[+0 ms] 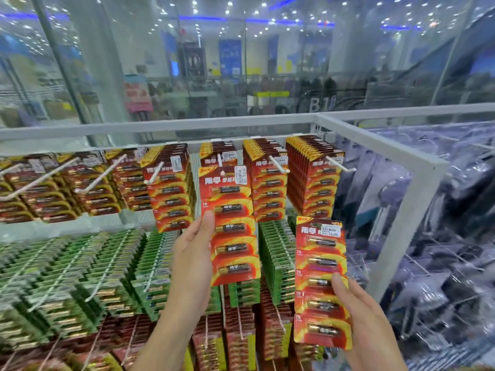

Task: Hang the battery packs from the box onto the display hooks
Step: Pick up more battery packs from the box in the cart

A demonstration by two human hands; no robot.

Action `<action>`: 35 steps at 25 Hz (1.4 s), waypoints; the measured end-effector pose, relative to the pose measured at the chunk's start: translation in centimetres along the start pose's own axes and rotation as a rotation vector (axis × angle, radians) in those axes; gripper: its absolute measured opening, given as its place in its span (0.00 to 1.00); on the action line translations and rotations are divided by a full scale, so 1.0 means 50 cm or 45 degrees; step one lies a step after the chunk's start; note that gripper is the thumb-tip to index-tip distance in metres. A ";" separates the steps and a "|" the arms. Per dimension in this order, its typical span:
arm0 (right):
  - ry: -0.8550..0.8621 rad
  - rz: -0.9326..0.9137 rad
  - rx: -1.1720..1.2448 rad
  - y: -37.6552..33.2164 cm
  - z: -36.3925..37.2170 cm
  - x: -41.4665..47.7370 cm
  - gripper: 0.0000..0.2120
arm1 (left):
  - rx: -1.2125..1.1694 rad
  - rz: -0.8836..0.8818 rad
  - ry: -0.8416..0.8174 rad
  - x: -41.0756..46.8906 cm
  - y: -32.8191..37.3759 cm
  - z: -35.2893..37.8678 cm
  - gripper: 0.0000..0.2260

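**A battery pack in each hand, the left one raised to a top-row hook**

The left hand (192, 263) pinches the raised pack (231, 226) by its left edge. The thumb lies on the front of the card and the fingers are hidden behind it. The pack is a tall red card with yellow swooshes. Five dark, gold-tipped batteries lie crosswise in clear blisters, stacked one above another. White brand characters and a white price sticker sit at the top, with a small hanging hole between them. The card stands upright, leaning slightly left. Its top edge sits just under the tip of a white hook (220, 159) straight above the left hand. Whether card and hook touch cannot be told.

The right hand (367, 317) holds the second pack (321, 285), lower and to the right of the raised one. Its thumb presses the front beside the third battery and its fingers curl behind the card. This pack has the same red and yellow card, five batteries and a price sticker.

Hung red packs (270, 183) fill the hooks on both sides of the raised pack. Rows of green packs (80, 277) hang left of the left hand. A white frame rail (375, 137) runs above and to the right of the right hand.
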State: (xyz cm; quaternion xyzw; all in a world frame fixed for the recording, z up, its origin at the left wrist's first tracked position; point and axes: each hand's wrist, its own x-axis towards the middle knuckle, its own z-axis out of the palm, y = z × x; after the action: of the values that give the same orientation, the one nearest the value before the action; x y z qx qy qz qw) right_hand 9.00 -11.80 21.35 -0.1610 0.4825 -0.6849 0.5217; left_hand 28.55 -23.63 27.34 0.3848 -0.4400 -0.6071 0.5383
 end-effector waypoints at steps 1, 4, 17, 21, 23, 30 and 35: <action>0.009 -0.008 -0.001 -0.001 -0.004 -0.003 0.20 | -0.011 -0.005 0.002 0.007 -0.007 -0.004 0.16; 0.041 -0.038 -0.017 -0.008 -0.012 -0.004 0.22 | 0.004 0.004 0.033 0.038 -0.022 -0.008 0.19; 0.179 -0.480 -0.332 -0.183 0.001 0.055 0.15 | 0.188 0.030 0.161 0.247 -0.028 0.013 0.14; 0.222 -0.414 -0.342 -0.175 -0.005 0.073 0.13 | 0.142 0.053 0.126 0.244 -0.036 0.007 0.14; 0.238 -0.399 -0.329 -0.177 0.000 0.087 0.13 | 0.137 0.064 0.130 0.244 -0.038 0.003 0.14; 0.306 -0.397 -0.435 -0.192 0.026 0.171 0.12 | 0.172 0.081 0.123 0.236 -0.035 -0.005 0.12; 0.385 -0.406 -0.553 -0.194 0.061 0.286 0.13 | 0.250 0.132 0.149 0.231 -0.031 -0.008 0.09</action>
State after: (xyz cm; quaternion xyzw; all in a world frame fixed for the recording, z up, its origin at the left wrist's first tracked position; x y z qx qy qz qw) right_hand 0.02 -25.83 26.81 -0.2388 0.6585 -0.6551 0.2831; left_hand 26.99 -35.07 25.81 0.4473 -0.4844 -0.5089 0.5535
